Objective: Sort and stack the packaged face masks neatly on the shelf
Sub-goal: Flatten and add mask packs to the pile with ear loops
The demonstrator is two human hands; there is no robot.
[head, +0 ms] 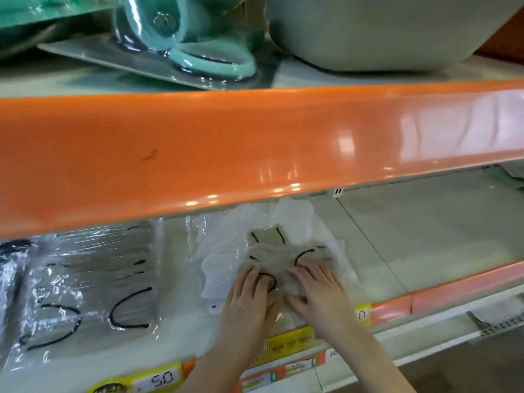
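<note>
Both your hands, left point(251, 293) & right point(317, 287), lie flat w/ fingers spread, pressing on the top beige mask pack point(279, 260) of a loose pile mid-shelf point(425, 236), white packs point(289, 214) under it. Looks like you're squaring up the pile; next, line up edges & slide it back. Grey mask packs point(93, 282) sit just left, so don't overlap them. Orange shelf lip point(226, 154) above hangs low, limiting reach; price tags point(158, 380) along the front.
</note>
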